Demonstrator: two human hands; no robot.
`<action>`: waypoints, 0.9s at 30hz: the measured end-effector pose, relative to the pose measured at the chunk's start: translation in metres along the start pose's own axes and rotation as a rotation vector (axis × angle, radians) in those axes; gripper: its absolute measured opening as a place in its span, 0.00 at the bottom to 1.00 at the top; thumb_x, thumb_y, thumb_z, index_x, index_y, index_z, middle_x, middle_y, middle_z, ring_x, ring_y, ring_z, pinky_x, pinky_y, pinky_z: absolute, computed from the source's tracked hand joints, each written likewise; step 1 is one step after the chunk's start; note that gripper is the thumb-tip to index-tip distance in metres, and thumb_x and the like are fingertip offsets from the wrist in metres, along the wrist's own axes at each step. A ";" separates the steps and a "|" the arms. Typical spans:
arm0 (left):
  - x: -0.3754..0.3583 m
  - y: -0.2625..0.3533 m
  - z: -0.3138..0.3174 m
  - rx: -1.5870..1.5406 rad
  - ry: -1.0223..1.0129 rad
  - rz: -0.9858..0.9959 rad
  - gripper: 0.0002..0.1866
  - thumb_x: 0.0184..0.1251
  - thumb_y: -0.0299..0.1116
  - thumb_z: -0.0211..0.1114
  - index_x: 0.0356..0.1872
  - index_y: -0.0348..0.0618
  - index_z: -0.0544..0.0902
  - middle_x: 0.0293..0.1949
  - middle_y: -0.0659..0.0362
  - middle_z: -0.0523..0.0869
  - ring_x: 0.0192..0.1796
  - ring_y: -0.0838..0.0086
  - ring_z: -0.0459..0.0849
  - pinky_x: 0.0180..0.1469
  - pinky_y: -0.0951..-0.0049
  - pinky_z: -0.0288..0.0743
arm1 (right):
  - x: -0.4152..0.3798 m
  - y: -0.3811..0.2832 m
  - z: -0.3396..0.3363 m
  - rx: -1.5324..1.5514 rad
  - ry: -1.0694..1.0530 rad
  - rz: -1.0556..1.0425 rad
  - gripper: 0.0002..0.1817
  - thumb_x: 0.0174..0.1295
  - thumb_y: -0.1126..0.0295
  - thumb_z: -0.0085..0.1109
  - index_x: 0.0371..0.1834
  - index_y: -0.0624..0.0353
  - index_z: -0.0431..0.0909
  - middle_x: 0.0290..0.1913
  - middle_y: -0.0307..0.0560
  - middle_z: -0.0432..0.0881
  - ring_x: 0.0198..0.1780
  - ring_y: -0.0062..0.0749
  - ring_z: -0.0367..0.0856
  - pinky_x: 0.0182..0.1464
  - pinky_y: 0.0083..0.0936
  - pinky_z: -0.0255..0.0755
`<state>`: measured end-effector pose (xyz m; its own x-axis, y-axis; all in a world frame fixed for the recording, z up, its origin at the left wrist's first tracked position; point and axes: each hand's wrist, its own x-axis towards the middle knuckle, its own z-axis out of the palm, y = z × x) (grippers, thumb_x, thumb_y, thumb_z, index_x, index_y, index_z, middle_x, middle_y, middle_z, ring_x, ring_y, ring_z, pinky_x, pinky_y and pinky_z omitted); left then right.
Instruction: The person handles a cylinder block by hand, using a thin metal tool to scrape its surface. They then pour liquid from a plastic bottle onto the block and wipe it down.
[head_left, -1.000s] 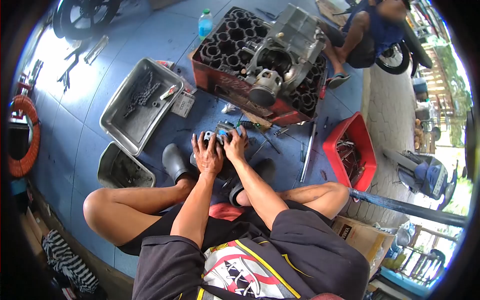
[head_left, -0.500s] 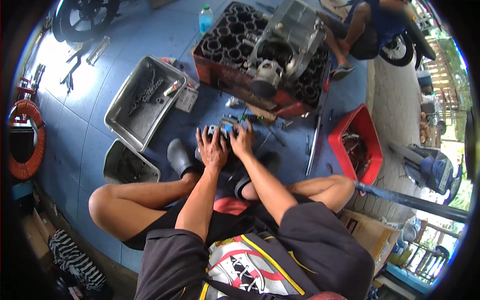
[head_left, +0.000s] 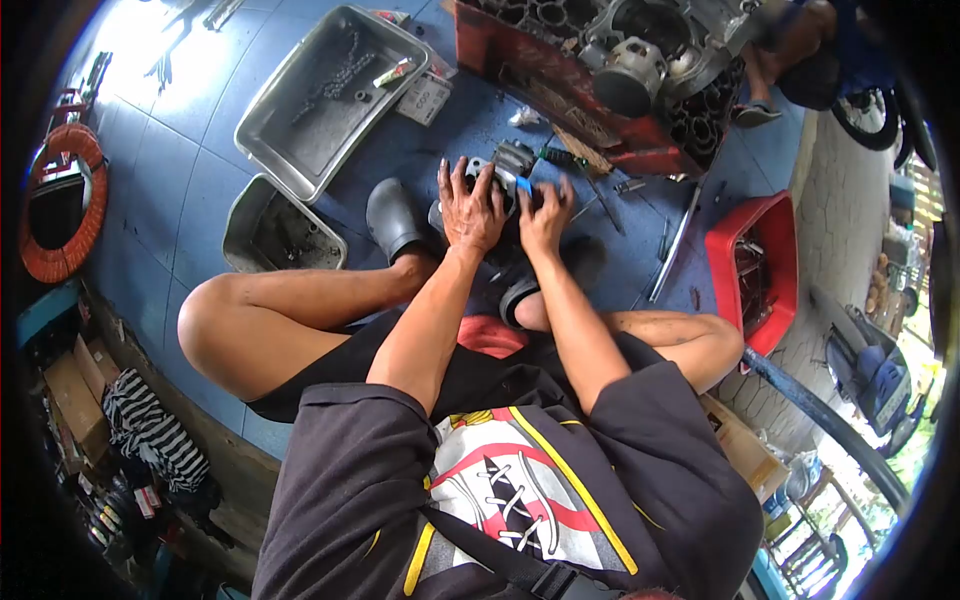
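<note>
My left hand (head_left: pixel 472 212) is spread over a grey metal engine part (head_left: pixel 478 168), gripping it between my feet. Beside it, my right hand (head_left: pixel 546 214) is bent at the same part, with a small blue piece (head_left: pixel 524 186) at its fingertips; its kind is too small to make out. Both hands hide much of the part. Just beyond them lie another grey metal piece (head_left: pixel 514 156) and a screwdriver with a green-and-black handle (head_left: pixel 562 157). A dark clog (head_left: pixel 396 216) is on the foot left of my hands.
A large grey tray (head_left: pixel 330 150) holds a chain; a smaller grey bin (head_left: pixel 265 235) stands below it. At right is a red bin (head_left: pixel 745 275) with metal parts. A red crate (head_left: pixel 530 70) bears an engine block (head_left: pixel 650 60). Another person's foot (head_left: pixel 757 113) is beyond it.
The camera view has tilted, so the scene sits higher and further right. Both hands stay at the metal part; the right hand's fingers have shifted slightly beside the blue piece.
</note>
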<state>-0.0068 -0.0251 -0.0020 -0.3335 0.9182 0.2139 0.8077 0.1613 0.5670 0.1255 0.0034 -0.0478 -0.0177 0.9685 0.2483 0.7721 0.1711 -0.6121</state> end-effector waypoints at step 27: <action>0.002 0.010 0.003 0.031 0.012 -0.088 0.18 0.68 0.36 0.57 0.57 0.47 0.82 0.63 0.44 0.74 0.70 0.43 0.62 0.75 0.48 0.52 | 0.015 -0.018 0.018 0.040 -0.044 0.139 0.12 0.54 0.67 0.69 0.38 0.55 0.77 0.63 0.67 0.69 0.67 0.64 0.64 0.68 0.54 0.58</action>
<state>0.0019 -0.0202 0.0018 -0.4091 0.8957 0.1742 0.7897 0.2520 0.5594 0.1000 0.0179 -0.0469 0.0592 0.9902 0.1266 0.7433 0.0410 -0.6677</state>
